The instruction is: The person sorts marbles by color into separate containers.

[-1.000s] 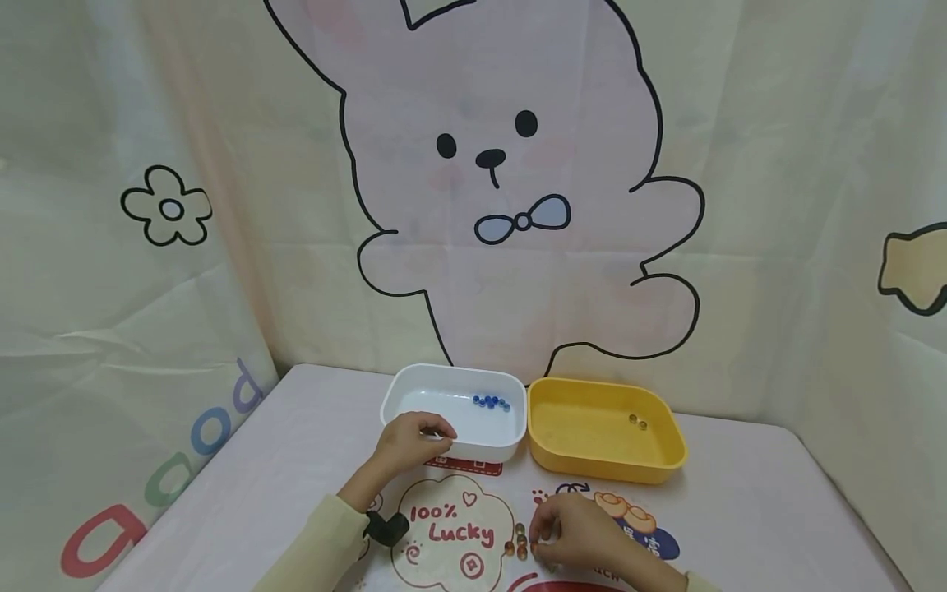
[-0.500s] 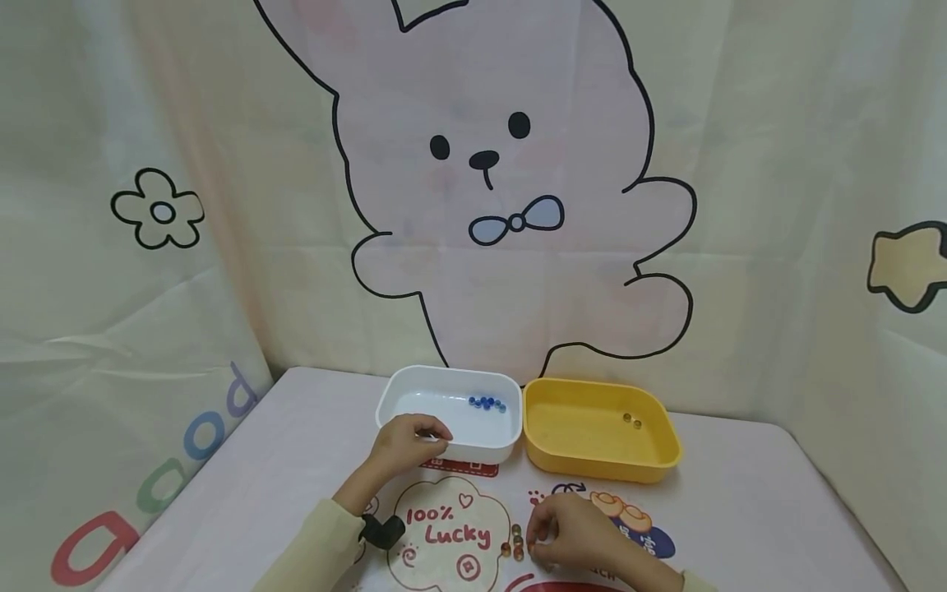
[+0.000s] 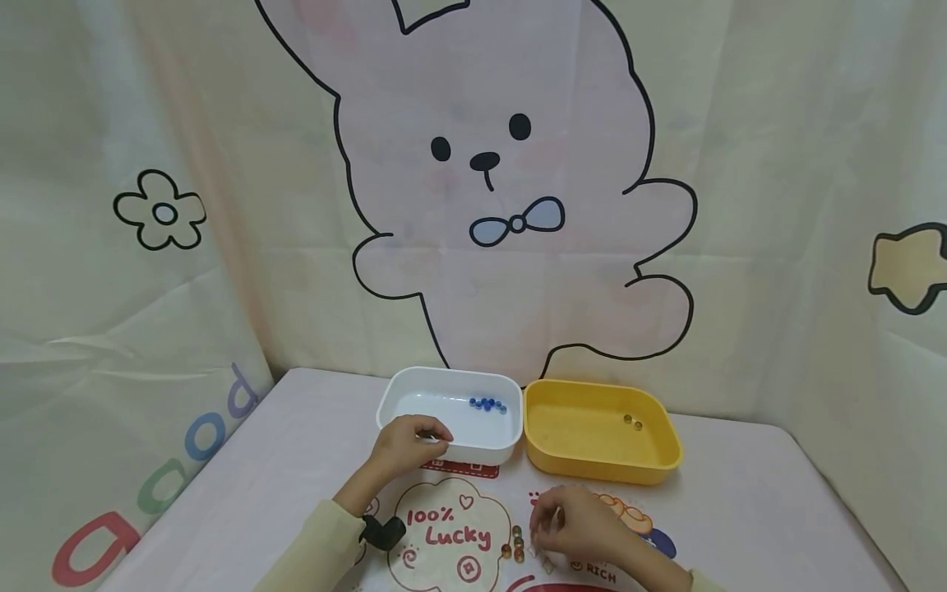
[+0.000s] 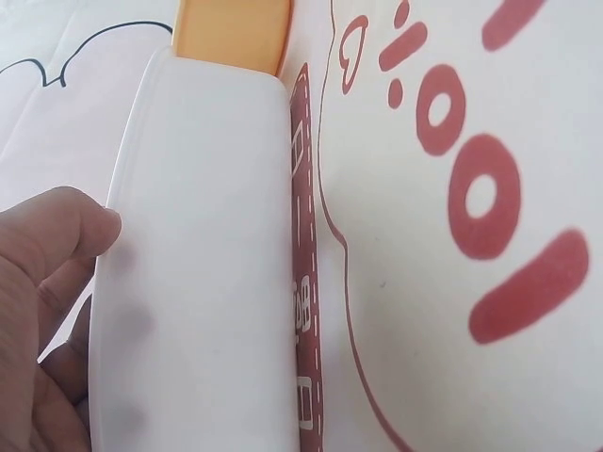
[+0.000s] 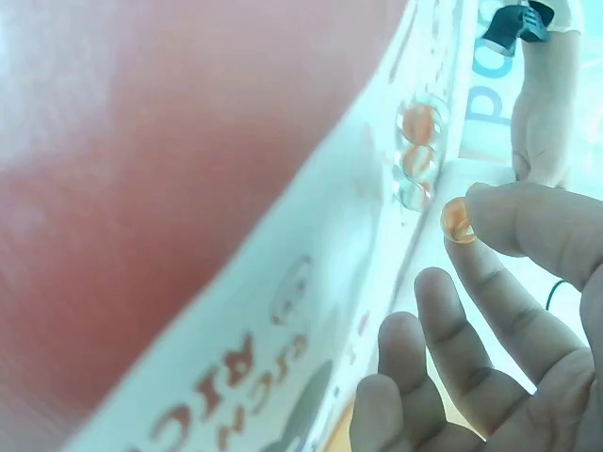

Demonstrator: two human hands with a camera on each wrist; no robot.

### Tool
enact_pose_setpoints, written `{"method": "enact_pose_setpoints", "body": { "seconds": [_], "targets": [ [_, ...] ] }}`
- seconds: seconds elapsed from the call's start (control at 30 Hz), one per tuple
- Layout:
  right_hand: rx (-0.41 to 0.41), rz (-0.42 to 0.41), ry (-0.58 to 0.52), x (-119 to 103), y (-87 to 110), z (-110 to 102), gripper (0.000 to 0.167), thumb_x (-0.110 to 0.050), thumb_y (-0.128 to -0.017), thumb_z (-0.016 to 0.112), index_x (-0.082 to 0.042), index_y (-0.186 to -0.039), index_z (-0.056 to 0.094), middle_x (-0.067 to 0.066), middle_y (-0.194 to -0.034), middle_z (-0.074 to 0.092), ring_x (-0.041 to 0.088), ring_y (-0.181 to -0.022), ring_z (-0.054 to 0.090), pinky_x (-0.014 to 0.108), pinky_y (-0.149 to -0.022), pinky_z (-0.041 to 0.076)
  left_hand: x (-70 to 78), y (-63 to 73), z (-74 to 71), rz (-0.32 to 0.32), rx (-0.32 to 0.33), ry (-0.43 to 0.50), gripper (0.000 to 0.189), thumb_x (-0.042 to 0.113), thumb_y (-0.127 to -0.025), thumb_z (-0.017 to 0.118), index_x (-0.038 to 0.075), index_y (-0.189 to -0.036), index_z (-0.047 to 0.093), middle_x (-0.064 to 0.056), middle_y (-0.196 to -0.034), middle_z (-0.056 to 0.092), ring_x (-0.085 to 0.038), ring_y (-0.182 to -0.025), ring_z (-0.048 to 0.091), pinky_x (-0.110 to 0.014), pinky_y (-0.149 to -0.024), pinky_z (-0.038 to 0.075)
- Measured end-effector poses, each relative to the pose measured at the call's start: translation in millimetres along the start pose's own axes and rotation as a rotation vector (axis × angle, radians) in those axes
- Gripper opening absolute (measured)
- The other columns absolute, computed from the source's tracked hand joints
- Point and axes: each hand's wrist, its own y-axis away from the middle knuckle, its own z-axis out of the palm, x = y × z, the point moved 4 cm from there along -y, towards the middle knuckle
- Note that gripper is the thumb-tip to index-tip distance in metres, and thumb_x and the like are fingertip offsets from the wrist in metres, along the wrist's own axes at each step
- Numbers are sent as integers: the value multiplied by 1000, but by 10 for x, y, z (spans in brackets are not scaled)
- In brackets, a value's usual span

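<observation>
My left hand (image 3: 407, 444) grips the near rim of the white tub (image 3: 399, 395). In the left wrist view, the thumb touches the rim and the other fingers show as dark patches through the wall. Over the mat, my right hand (image 3: 573, 522) pinches an orange glass marble (image 5: 458, 220) between thumb and index finger, its other fingers loosely bent. Just left of that hand lie several amber and orange marbles (image 3: 519, 543). Blue marbles (image 3: 487, 404) are gathered in the right part of the white tub. Two amber marbles (image 3: 632, 422) lie in the yellow tub (image 3: 592, 469).
Both tubs stand side by side at the back of the table (image 3: 755, 493), before a printed cloth backdrop (image 3: 755, 247). The mat bears a "Lucky" print (image 3: 459, 534). A black band (image 3: 383, 533) is at my left wrist.
My right hand has risen slightly from the mat beside the loose marbles, uncovering some print beneath it. The left hand keeps its place on the white tub. The view has shifted a little.
</observation>
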Motion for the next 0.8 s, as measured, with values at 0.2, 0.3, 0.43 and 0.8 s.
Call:
{"method": "enact_pose_setpoints", "body": {
  "seconds": [0.2,0.3,0.43,0.8],
  "targets": [
    [44,-23,12,-22,1,-107,8,-23,-78,76,-24,-80,69,-11,-77,62,8,-65,53,22,-56,43,-1,5,3,-1,-1,5,6,28,-80,73,34,-80,70,14,-87,69,-10,-86,61,-32,-73,47],
    [69,-15,26,-47,9,-163,7,-24,-78,76,-24,-80,69,-11,-77,63,9,-65,53,22,-56,43,-4,4,4,-4,0,4,6,28,-80,73,34,-80,70,14,-87,69,-10,-86,61,-32,-72,47],
    [93,-1,26,-90,19,-247,7,-23,-79,76,-21,-80,70,-10,-76,62,11,-67,52,23,-57,42,-5,4,4,-2,-1,6,7,28,-80,73,34,-79,70,14,-87,69,-10,-86,61,-31,-72,47],
    [173,-38,50,-106,41,-494,8,-24,-81,76,-18,-84,72,-10,-79,63,9,-72,54,21,-63,48,4,3,0,7,0,12,8,27,-80,73,34,-79,70,14,-87,69,-10,-85,60,-31,-72,47]
  ]
}}
